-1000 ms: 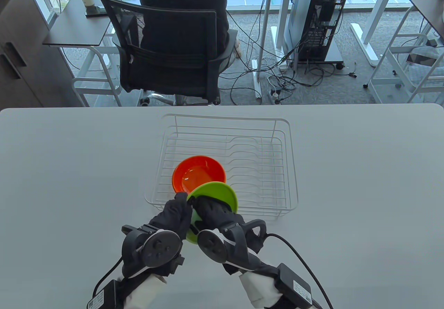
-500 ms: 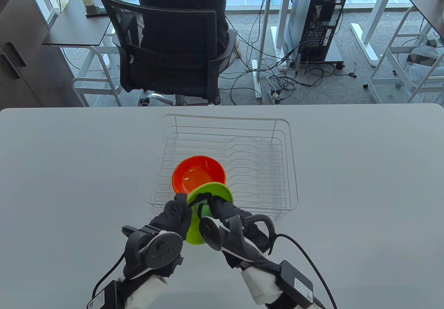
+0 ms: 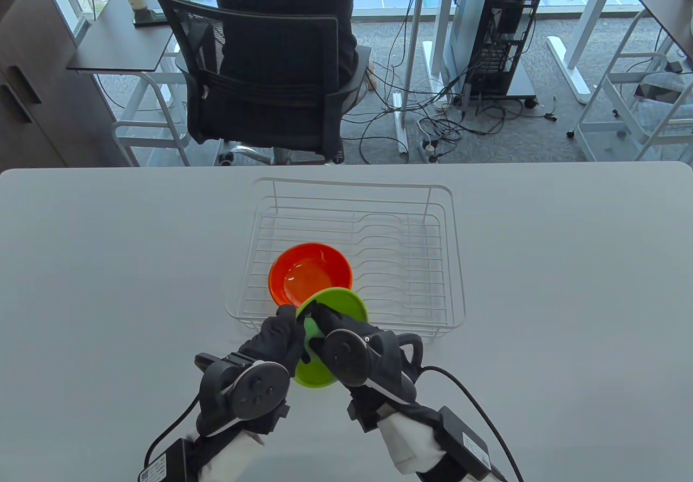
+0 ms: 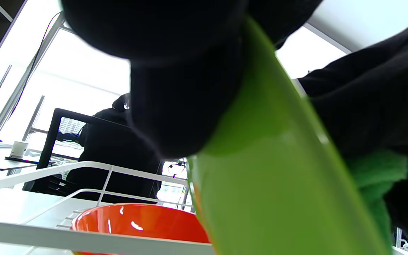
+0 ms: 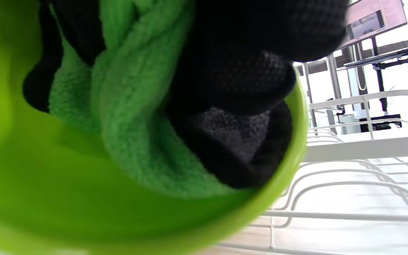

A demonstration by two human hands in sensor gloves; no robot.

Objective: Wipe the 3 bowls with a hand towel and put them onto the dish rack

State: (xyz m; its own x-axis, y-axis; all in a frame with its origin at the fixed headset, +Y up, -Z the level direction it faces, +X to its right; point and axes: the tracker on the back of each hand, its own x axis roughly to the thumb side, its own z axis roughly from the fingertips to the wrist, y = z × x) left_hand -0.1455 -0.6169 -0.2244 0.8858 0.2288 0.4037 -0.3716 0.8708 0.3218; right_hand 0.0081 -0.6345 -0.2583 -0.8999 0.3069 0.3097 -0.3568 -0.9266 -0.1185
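A green bowl (image 3: 346,304) is held tilted on edge just in front of the dish rack (image 3: 458,265). My left hand (image 3: 289,317) grips its left rim. My right hand (image 3: 324,318) is inside the bowl and grips a bunched green hand towel (image 5: 129,106), pressing it against the inner wall (image 5: 48,212). The towel (image 4: 374,170) shows behind the bowl's rim (image 4: 267,184) in the left wrist view. An orange bowl (image 3: 311,276) sits upright in the rack's front left part, also seen as the orange bowl (image 4: 136,221). No third bowl is in view.
The white wire rack (image 5: 349,148) has bare slots to the right of the orange bowl. A person sits in a black office chair (image 3: 260,81) beyond the table's far edge. Glove cables trail off the near edge of the white table (image 3: 568,287).
My right hand has swept round inside the green bowl with the towel, its tracker swinging right then back. The bowl has tilted and dropped slightly. The left hand's grip has stayed.
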